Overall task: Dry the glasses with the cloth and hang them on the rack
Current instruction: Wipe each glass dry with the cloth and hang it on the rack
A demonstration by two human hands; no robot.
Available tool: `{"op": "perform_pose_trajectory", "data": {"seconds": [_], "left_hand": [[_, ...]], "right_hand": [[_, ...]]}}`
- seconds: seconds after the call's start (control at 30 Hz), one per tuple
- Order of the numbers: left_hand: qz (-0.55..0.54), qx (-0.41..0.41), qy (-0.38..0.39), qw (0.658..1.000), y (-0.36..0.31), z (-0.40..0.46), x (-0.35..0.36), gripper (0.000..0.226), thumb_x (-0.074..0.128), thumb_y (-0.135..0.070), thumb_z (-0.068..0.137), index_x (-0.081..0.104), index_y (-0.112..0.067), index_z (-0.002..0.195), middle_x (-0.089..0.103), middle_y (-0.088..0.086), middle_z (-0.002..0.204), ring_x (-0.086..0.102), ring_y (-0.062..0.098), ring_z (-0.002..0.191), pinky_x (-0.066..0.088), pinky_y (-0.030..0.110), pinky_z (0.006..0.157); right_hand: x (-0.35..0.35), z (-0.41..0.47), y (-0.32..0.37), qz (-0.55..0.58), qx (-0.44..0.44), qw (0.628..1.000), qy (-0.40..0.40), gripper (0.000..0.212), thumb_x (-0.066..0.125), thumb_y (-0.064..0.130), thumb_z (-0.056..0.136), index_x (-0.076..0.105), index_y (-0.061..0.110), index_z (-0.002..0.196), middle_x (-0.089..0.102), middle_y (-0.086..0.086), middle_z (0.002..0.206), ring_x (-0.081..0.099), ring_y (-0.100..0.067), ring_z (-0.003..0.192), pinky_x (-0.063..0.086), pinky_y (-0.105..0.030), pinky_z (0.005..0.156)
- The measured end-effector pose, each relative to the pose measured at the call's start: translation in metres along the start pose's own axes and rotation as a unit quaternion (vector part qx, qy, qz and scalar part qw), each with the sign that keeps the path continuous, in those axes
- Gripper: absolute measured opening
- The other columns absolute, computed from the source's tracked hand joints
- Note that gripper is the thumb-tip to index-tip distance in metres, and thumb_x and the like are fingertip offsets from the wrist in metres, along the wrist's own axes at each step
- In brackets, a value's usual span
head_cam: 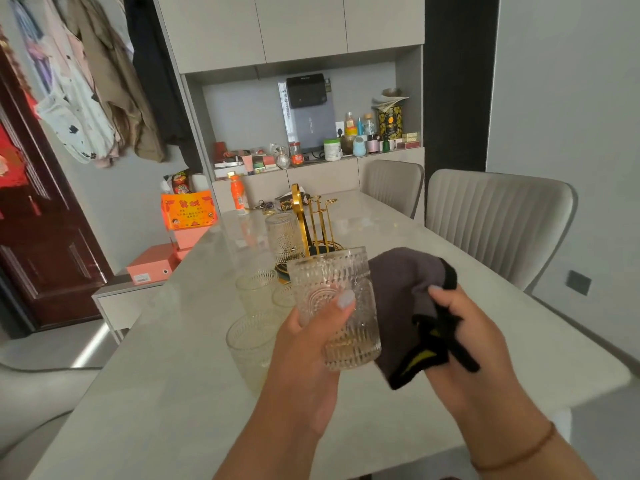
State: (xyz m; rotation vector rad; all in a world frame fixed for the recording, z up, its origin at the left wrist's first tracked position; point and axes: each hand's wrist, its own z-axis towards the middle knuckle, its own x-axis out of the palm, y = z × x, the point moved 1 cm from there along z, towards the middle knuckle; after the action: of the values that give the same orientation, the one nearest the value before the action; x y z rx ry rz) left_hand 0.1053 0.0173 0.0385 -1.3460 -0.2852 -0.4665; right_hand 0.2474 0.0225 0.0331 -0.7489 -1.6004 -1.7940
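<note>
My left hand [304, 344] grips a clear embossed glass [337, 306], held upright above the table. Right beside it, my right hand [460, 337] holds a grey cloth with black edging [405, 306], which touches the glass's right side. A gold rack [311, 220] with thin upright pegs stands behind the held glass. One glass [282, 233] hangs upside down on the rack's left side. Three more embossed glasses stand on the table left of my hands: one near [247, 344], one further back [256, 289], one partly hidden [284, 296].
The pale table [173, 375] runs away from me. An orange bottle [238, 195] and small items lie at its far end. Two grey chairs [495, 220] stand along the right side. Orange boxes [188, 209] sit left of the table.
</note>
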Motion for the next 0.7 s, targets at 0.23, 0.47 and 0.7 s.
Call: {"op": "perform_pose_trajectory", "data": {"seconds": [0.23,0.47,0.7], "left_hand": [[0.15,-0.056,0.007,0.987,0.006,-0.004,-0.013,0.054,0.083,-0.037,0.042,0.074,-0.024,0.094,0.076,0.006,0.096,0.073,0.023,0.089,0.057,0.039,0.073],[0.198,0.008,-0.003,0.98,0.003,0.004,-0.013,0.066,0.079,-0.029,0.041,0.068,-0.017,0.105,0.076,0.004,0.094,0.071,0.023,0.091,0.057,0.042,0.077],[0.221,0.0,0.059,0.973,-0.012,0.008,-0.019,0.063,0.08,-0.027,0.042,0.071,-0.013,0.102,0.074,0.01,0.091,0.07,0.028,0.087,0.053,0.036,0.068]], "right_hand": [[0.011,0.016,0.051,-0.092,-0.134,0.987,0.016,0.028,0.045,0.003,0.093,0.062,0.02,0.107,0.07,0.006,0.085,0.067,-0.008,0.08,0.054,-0.023,0.071],[0.028,0.017,0.06,-0.565,-0.127,0.745,0.329,0.041,0.063,0.053,0.077,0.062,0.027,0.11,0.071,0.014,0.098,0.066,-0.001,0.093,0.051,-0.015,0.075],[0.038,0.016,0.064,-0.693,-0.142,0.582,0.401,0.054,0.061,0.067,0.063,0.058,0.041,0.111,0.066,0.022,0.108,0.054,0.001,0.109,0.02,-0.023,0.112]]}}
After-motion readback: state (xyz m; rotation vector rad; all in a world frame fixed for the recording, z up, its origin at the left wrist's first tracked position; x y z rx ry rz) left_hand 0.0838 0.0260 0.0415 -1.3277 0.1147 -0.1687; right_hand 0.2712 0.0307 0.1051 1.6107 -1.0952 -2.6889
